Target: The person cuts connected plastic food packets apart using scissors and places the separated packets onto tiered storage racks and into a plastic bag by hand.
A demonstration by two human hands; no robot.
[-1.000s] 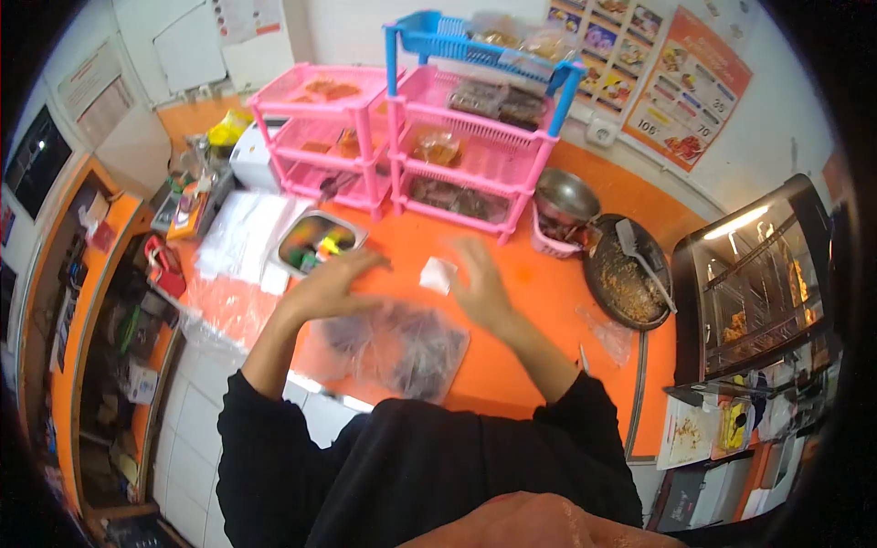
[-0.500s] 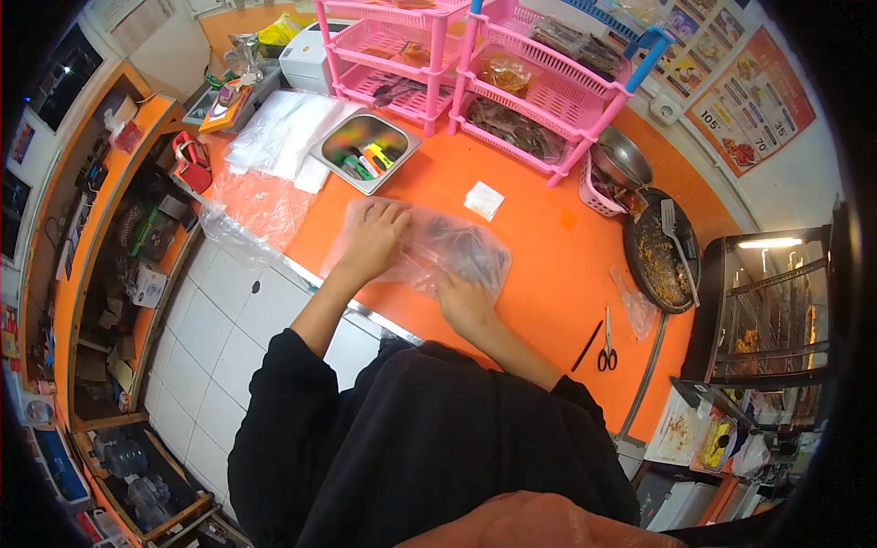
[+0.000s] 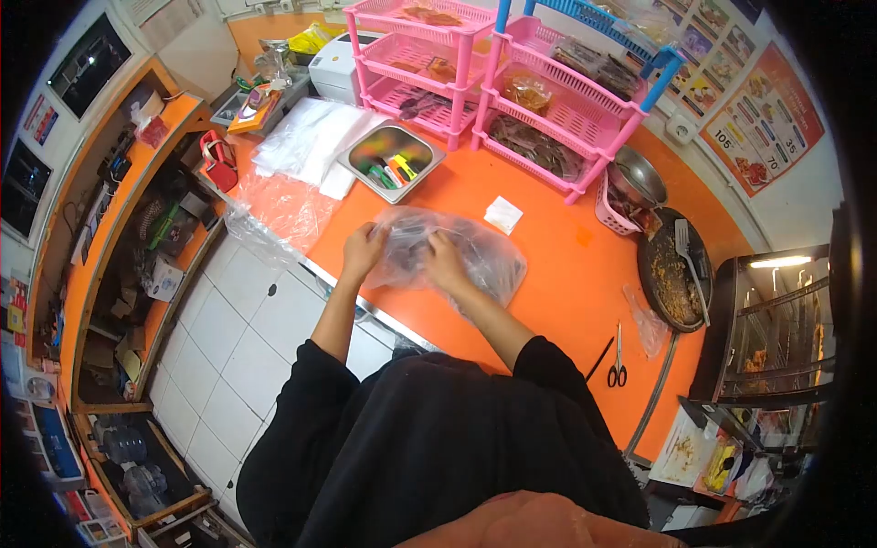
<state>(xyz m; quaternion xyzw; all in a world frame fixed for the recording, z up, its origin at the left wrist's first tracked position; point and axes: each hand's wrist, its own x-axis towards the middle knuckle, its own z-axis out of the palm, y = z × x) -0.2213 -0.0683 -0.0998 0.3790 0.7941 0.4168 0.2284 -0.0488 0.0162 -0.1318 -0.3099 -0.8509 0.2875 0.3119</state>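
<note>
A clear plastic bag [image 3: 489, 265] lies on the orange table with something dark and hard to make out inside it. My left hand [image 3: 364, 251] pinches the bag's left end. Closer to its middle, my right hand [image 3: 444, 261] grips the plastic with fingers closed. Just behind the bag stands a metal tray [image 3: 395, 194] holding several markers. A small white paper square [image 3: 503, 215] rests near the bag's far right corner.
Pink tiered racks [image 3: 548, 114] with packed food stand at the back. Flat plastic bags [image 3: 311, 137] are stacked at left. Scissors [image 3: 618, 356], a black pen [image 3: 599, 358] and a black pan [image 3: 671, 274] with a fork lie at right. A glass display case [image 3: 776, 329] stands beyond.
My right hand has moved left and up along the bag, and my left hand has gone from lying on it to pinching its end. The bag looks puffier. The view has shifted slightly.
</note>
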